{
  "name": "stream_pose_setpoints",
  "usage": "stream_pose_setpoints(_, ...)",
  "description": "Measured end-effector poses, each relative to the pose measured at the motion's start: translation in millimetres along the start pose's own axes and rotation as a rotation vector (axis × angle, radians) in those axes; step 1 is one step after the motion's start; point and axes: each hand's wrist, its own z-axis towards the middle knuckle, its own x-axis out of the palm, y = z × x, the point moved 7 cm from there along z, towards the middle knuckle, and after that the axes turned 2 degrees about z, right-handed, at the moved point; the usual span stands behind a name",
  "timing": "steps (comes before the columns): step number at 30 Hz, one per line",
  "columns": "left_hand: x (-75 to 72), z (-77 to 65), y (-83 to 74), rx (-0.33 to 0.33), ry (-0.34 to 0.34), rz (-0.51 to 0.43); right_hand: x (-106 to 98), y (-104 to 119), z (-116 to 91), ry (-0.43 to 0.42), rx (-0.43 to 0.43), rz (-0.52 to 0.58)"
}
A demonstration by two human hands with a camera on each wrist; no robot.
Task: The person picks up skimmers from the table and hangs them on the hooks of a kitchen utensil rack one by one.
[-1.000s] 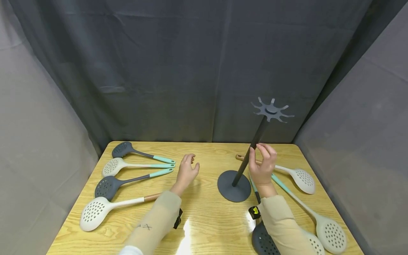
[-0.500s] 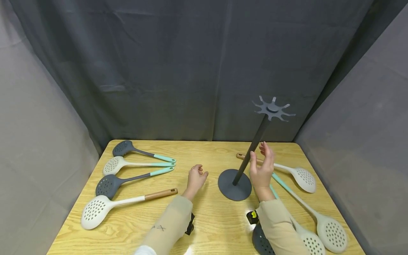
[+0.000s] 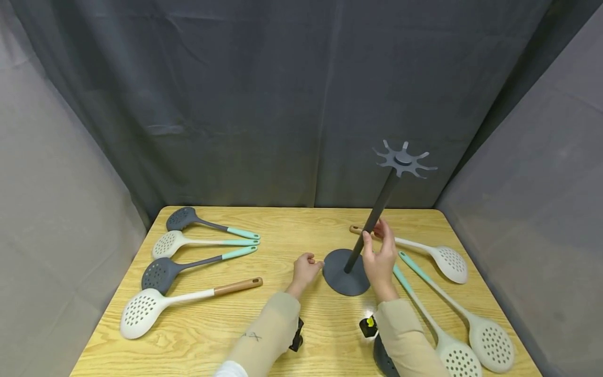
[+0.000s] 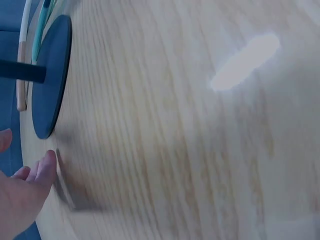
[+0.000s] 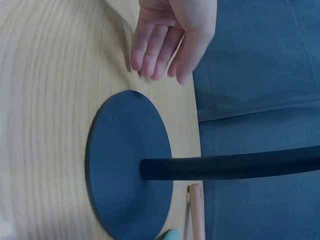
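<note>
A dark utensil stand (image 3: pixel 377 209) with a round base (image 3: pixel 347 272) and a star-shaped hook top (image 3: pixel 402 160) stands upright right of the table's middle. My left hand (image 3: pixel 306 269) is low beside the base's left rim, fingers loosely bent and holding nothing; the left wrist view shows its fingertips (image 4: pixel 48 160) just short of the rim. My right hand (image 3: pixel 380 262) is raised at the pole's right side, thumb and fingers apart; whether it touches the pole, I cannot tell. The right wrist view shows the left hand (image 5: pixel 172 35) across the base (image 5: pixel 130 165), not the right one.
Left on the wooden table (image 3: pixel 282 230) lie several perforated utensils, among them a white skimmer (image 3: pixel 141 314) with a wooden handle. More lie right: a wooden-handled skimmer (image 3: pixel 449 264), two mint-handled pale ones (image 3: pixel 490 343), and a dark one (image 3: pixel 385 358) partly under the right sleeve.
My left hand has moved right and slightly down, from near the left utensils' handles to the stand's base. The right hand has shifted a little left and down toward the pole.
</note>
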Motion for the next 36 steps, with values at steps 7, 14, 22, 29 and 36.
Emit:
stream_pose_setpoints(7, 28.8, 27.7, 44.6, 0.073, -0.017, -0.053, 8, -19, -10, 0.075, 0.055, 0.041)
stream_pose_setpoints(14, 44.3, 42.7, 66.3, 0.063, -0.023, -0.057, 14, -52, -28, 0.131, 0.158, 0.013)
stream_pose_setpoints(22, 20.4, -11.3, -9.2, -0.114, 0.035, -0.127, 16, -58, -33, 0.123, 0.207, -0.004)
stream_pose_setpoints(29, 19.0, -18.4, -17.7, -0.129, 0.036, -0.127, 14, -44, -28, 0.096, 0.238, -0.029)
stream_pose_setpoints(36, 20.3, -15.6, -13.6, -0.147, 0.030, -0.137, 15, -36, -24, 0.107, 0.309, -0.037)
